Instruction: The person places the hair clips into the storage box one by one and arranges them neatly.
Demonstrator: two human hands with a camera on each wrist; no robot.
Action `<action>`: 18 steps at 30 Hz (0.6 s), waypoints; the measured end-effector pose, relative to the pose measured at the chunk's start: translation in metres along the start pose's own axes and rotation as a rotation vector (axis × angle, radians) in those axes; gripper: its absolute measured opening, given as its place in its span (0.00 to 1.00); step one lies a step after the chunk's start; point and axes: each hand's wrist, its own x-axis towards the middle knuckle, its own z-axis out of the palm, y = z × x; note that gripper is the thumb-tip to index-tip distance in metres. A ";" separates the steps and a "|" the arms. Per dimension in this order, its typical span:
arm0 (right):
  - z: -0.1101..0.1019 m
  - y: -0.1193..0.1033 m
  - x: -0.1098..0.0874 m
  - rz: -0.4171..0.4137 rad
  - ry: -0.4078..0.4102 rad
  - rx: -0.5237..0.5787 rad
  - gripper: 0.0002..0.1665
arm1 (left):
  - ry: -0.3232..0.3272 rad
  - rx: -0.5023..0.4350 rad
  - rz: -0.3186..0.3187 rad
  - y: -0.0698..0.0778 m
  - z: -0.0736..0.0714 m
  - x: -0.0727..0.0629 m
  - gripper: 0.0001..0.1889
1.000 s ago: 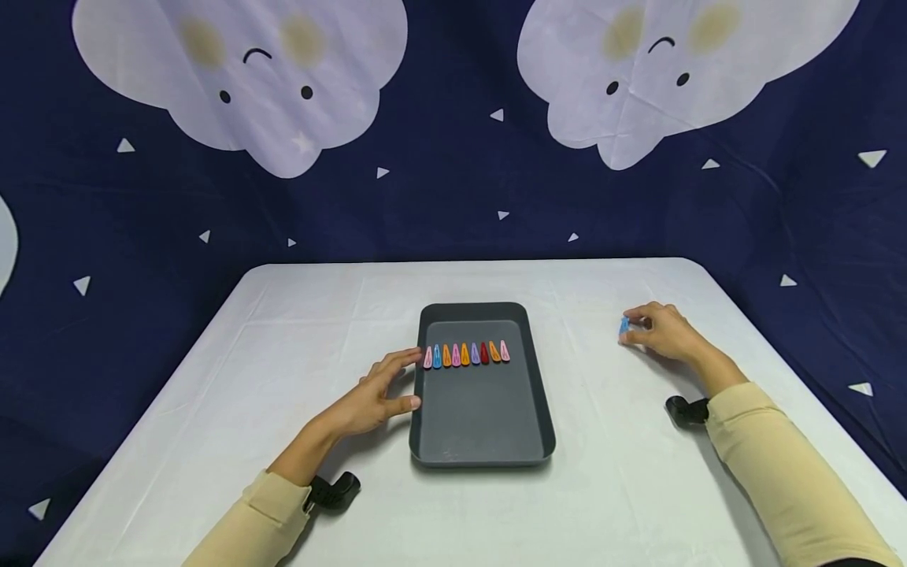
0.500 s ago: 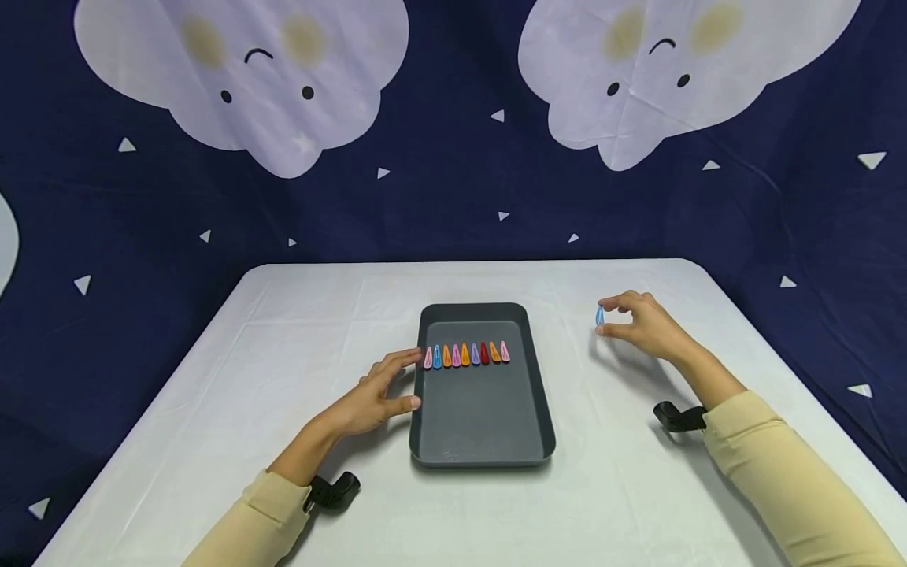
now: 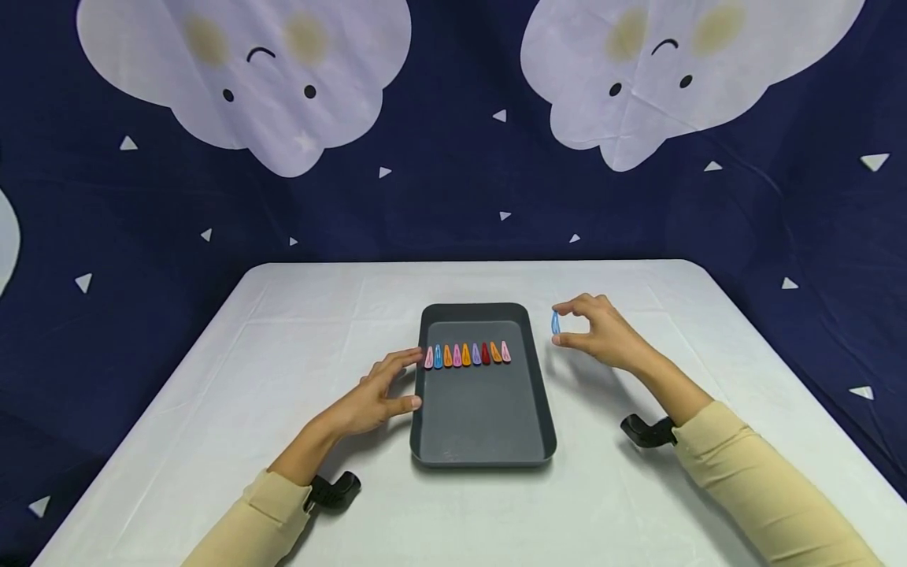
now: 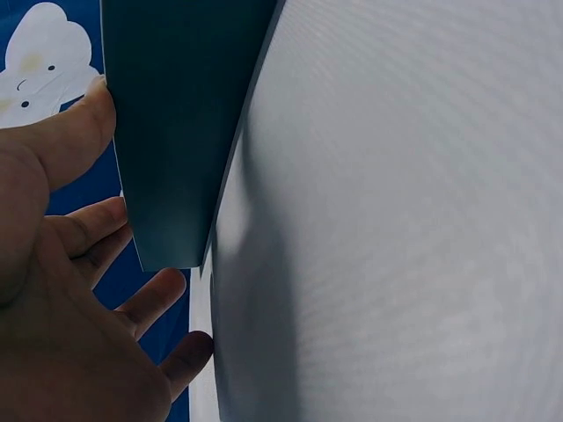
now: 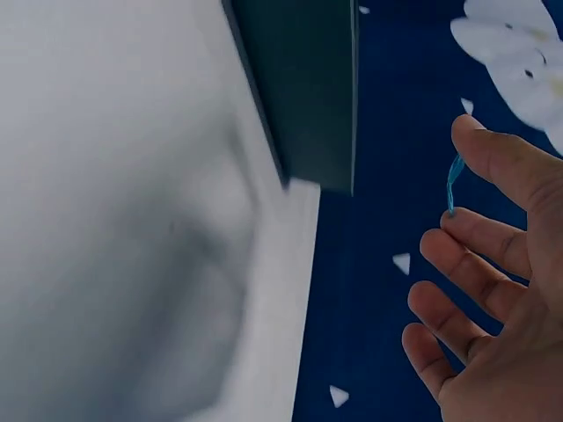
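A light blue snap hair clip (image 3: pixel 556 322) is pinched lengthwise between the thumb and index finger of my right hand (image 3: pixel 598 331), above the table just right of the tray. In the right wrist view the same clip (image 5: pixel 454 183) spans the two fingertips, the other fingers loosely spread. My left hand (image 3: pixel 372 400) rests at the left side of the dark grey tray (image 3: pixel 483 425), fingers fairly straight, thumb and fingertips at its rim. Inside the tray, a row of hair clips (image 3: pixel 466 355) in pink, blue, orange, purple and red lies across the upper part.
The tray stands on a white cloth-covered table (image 3: pixel 319 315). Bare tray floor lies below the row of clips. Behind the table hangs a dark blue curtain (image 3: pixel 453 220) with clouds and small white triangles. A black wrist camera (image 3: pixel 648 431) sits under the right wrist.
My right hand has lifted the blue hair clip from the table at the right and carried it left, close to the tray. The left hand and the row of clips have stayed put.
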 end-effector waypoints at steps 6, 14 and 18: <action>0.019 -0.014 0.004 -0.047 -0.025 0.005 0.30 | 0.004 0.001 -0.005 0.000 0.000 0.000 0.36; 0.037 -0.019 0.013 -0.068 -0.064 -0.011 0.31 | 0.004 0.008 0.003 0.000 0.000 0.001 0.36; 0.044 -0.019 0.017 -0.074 -0.080 -0.057 0.32 | 0.003 0.003 0.004 0.000 0.000 0.001 0.36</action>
